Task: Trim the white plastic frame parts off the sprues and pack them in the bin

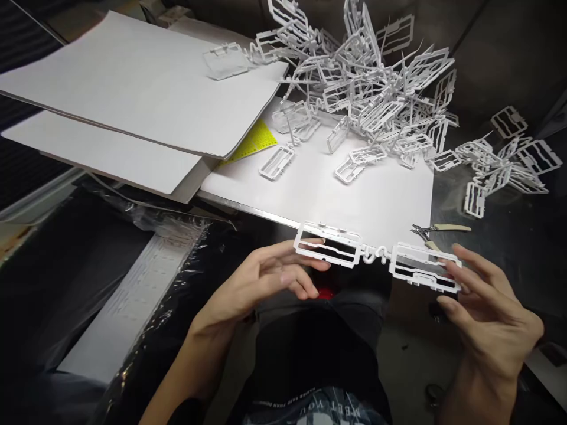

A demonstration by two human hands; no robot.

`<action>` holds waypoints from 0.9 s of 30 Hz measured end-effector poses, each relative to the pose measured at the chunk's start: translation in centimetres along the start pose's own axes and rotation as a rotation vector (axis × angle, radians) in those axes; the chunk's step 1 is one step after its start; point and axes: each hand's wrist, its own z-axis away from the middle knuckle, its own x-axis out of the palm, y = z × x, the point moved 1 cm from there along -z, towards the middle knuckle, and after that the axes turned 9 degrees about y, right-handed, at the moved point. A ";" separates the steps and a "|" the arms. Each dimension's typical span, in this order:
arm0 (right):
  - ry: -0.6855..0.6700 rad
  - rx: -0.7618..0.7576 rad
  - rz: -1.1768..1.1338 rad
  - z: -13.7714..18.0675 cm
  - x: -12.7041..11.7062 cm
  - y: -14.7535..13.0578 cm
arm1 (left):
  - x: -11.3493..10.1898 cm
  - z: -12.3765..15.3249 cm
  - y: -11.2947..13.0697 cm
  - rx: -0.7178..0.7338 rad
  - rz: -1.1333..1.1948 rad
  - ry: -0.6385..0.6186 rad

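Note:
I hold a white moulded plastic piece [376,255] in front of me: two rectangular frames joined by a thin wavy runner. My left hand [261,280] pinches the left frame with fingertips and thumb. My right hand [482,310] grips the right frame along its edge. The piece is level, just above the near edge of the white sheet [354,195] on the table.
A big tangled pile of the same white frames [367,82] fills the back of the table, with more at the right [505,162]. Small cutters with tan handles [438,230] lie near my right hand. Large white boards [133,94] are stacked left; a plastic-wrapped tray [137,295] sits lower left.

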 end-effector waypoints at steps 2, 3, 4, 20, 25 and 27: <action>0.000 -0.011 -0.038 -0.6 0.2 -0.2 | -0.1 -0.3 0.2 -0.022 0.046 0.022; -0.009 -0.010 -0.062 -1.0 0.3 -0.2 | -0.1 -0.5 0.3 -0.035 0.054 0.037; -0.027 -0.011 -0.084 -1.4 0.4 -0.3 | -0.2 -0.7 0.4 -0.049 0.051 0.039; -0.245 0.146 -0.131 -6.6 1.2 -0.7 | 1.1 -1.4 -1.3 0.638 -0.847 0.366; -0.322 0.065 -0.111 -8.2 1.0 -0.8 | 1.0 -1.4 -0.8 0.852 -1.070 0.369; -0.456 -0.015 0.061 -9.1 -0.3 0.7 | 0.9 -1.3 -1.1 0.849 -1.072 0.396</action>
